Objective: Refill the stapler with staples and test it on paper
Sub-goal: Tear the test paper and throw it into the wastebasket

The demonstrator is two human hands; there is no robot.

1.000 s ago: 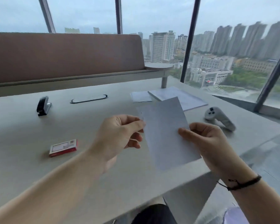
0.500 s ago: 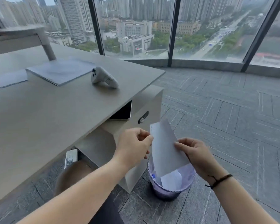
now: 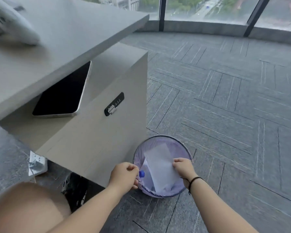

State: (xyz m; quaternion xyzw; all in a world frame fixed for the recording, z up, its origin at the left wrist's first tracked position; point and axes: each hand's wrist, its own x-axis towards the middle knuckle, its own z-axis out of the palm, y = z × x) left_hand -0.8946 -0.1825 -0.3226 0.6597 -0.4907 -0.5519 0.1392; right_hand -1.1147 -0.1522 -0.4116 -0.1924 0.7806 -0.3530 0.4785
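White paper (image 3: 160,167) is pinched at its right edge by the right hand (image 3: 183,167), its lower end already inside the lined bin (image 3: 186,148) beside the cabinet (image 3: 99,132). Left hand (image 3: 124,175) is curled closed at the bin's rim, apparently holding nothing. If released unevenly, the sheet could catch the rim and slide onto the carpet (image 3: 225,98); no stapler shows.

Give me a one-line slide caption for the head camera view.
Right hand lowers a paper sheet into the lined wastebasket beside the desk cabinet.
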